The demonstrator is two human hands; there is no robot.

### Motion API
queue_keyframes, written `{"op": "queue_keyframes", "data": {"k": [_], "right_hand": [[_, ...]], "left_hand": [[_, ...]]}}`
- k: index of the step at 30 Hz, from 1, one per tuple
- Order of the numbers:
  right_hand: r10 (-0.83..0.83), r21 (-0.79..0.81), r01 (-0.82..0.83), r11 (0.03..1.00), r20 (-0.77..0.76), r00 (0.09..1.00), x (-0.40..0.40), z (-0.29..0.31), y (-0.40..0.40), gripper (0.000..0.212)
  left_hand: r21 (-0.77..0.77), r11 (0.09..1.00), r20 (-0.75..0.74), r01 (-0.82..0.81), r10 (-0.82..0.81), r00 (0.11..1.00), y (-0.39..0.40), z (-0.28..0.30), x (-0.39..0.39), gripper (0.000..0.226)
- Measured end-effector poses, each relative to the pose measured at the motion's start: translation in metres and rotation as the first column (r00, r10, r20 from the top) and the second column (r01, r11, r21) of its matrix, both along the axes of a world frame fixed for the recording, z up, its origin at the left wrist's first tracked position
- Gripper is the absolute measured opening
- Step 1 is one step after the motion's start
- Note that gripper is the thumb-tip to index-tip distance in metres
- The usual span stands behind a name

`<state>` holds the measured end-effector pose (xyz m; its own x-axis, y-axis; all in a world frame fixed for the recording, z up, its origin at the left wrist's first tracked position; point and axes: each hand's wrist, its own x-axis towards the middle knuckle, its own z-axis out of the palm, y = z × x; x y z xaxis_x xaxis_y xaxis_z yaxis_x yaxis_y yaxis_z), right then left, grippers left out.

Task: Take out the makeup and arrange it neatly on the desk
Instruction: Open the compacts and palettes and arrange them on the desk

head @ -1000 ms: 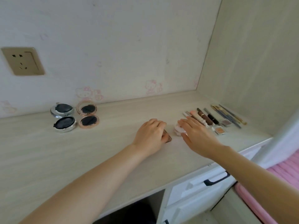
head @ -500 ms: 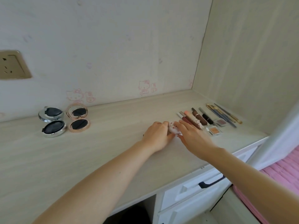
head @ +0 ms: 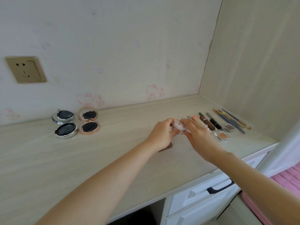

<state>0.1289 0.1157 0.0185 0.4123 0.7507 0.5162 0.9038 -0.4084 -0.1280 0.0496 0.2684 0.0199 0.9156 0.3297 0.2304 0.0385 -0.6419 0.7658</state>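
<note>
Both hands now on small white red-dotted case [head: 178, 126], lifted off pale wooden desk [head: 81, 159]: left hand [head: 162, 135] and right hand [head: 198, 135] pinching it, beside row of lipsticks [head: 209, 122]. Brown flat piece [head: 167, 146] released, lying under left wrist. Placing next, probably.

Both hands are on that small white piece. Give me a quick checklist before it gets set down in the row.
1. Left hand grips the white item: ok.
2. Right hand on the item: touching; grip cannot tell.
3. Row of sticks beside the brown tube lies parallel: ok.
4. Free desk in front of the row: ok.
5. Brown piece under the left wrist, out of line: not ok.
6. Compacts grouped at left: ok.
</note>
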Motion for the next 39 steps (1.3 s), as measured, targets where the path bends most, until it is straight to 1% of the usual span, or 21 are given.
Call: {"op": "queue_keyframes", "data": {"k": [4,6,8,10,13,16,19,21,26,31,36,39], "right_hand": [[0.048,0.117,-0.037,0.992,-0.092,0.995,-0.019,0.019,0.011,0.037],[0.083,0.154,-0.063,0.986,-0.130,0.988,-0.028,0.028,0.018,0.037],[0.111,0.187,-0.080,0.979,-0.164,0.980,-0.038,0.036,0.026,0.036],[0.136,0.218,-0.095,0.971,-0.182,0.974,-0.050,0.042,0.037,0.036],[0.178,0.238,-0.131,0.963,-0.192,0.965,-0.068,0.048,0.054,0.035],[0.232,0.242,-0.178,0.954,-0.216,0.948,-0.087,0.048,0.073,0.034],[0.280,0.257,-0.213,0.943,-0.262,0.923,-0.106,0.046,0.091,0.034],[0.314,0.261,-0.247,0.933,-0.257,0.914,-0.117,0.044,0.103,0.033],[0.401,0.268,-0.330,0.905,-0.286,0.870,-0.144,0.032,0.130,0.031],[0.467,0.280,-0.387,0.879,-0.336,0.818,-0.169,0.009,0.152,0.032],[0.496,0.319,-0.390,0.864,-0.403,0.769,-0.190,-0.014,0.172,0.035],[0.505,0.352,-0.377,0.857,-0.421,0.754,-0.200,-0.024,0.180,0.034]], "left_hand": [[-0.172,0.985,0.077,0.013,0.001,0.997,0.008,0.013,-0.017,0.039],[-0.257,0.965,0.149,0.052,-0.013,0.989,0.011,0.022,-0.030,0.033],[-0.306,0.949,0.211,0.070,-0.004,0.977,0.016,0.031,-0.046,0.027],[-0.321,0.944,0.235,0.073,0.005,0.972,0.023,0.036,-0.061,0.029],[-0.292,0.954,0.262,0.066,0.013,0.965,0.034,0.039,-0.083,0.027],[-0.270,0.963,0.287,0.024,0.057,0.956,0.048,0.037,-0.107,0.027],[-0.267,0.963,0.286,-0.018,0.098,0.953,0.065,0.035,-0.131,0.029],[-0.273,0.961,0.277,-0.038,0.116,0.954,0.076,0.032,-0.146,0.030],[-0.305,0.945,0.221,-0.115,0.187,0.957,0.103,0.020,-0.187,0.043],[-0.353,0.922,0.188,-0.159,0.237,0.953,0.123,0.003,-0.224,0.042],[-0.454,0.876,0.169,-0.164,0.265,0.949,0.135,-0.011,-0.250,0.042],[-0.538,0.825,0.158,-0.169,0.297,0.942,0.140,-0.019,-0.259,0.042]]}}
